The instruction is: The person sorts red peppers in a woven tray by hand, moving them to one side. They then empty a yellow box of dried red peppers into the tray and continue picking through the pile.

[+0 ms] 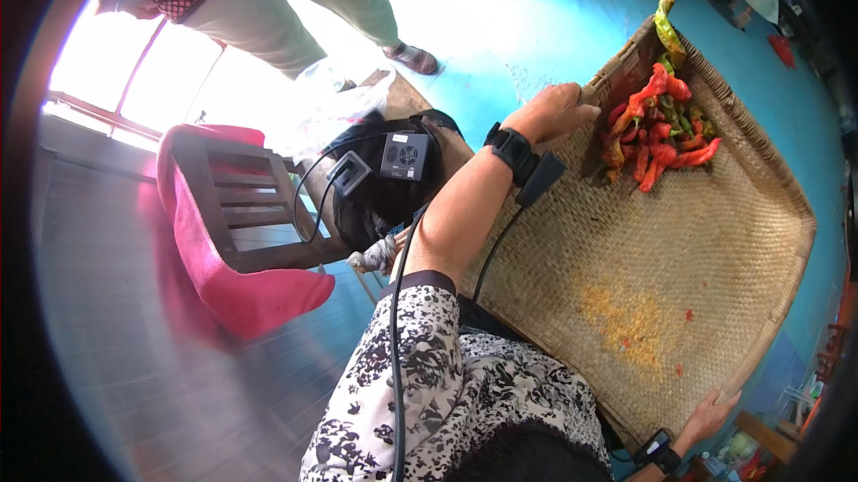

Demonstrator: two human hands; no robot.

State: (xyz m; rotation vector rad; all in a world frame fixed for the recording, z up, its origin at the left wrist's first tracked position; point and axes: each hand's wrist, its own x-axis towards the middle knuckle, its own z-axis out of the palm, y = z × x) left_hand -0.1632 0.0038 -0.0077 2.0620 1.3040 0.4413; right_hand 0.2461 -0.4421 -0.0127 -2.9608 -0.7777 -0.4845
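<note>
The woven tray [554,249] carries peppers [661,129] heaped at its far corner. Left hand [550,114] and right hand [710,415] grasp opposite edges; any tilt should be slow, lest seeds [626,321], scattered toward the near corner, spill.

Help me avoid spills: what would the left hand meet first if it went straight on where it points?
The woven tray, whose rim the left hand grips; past that, the peppers look next in line, though depth is unclear.
</note>
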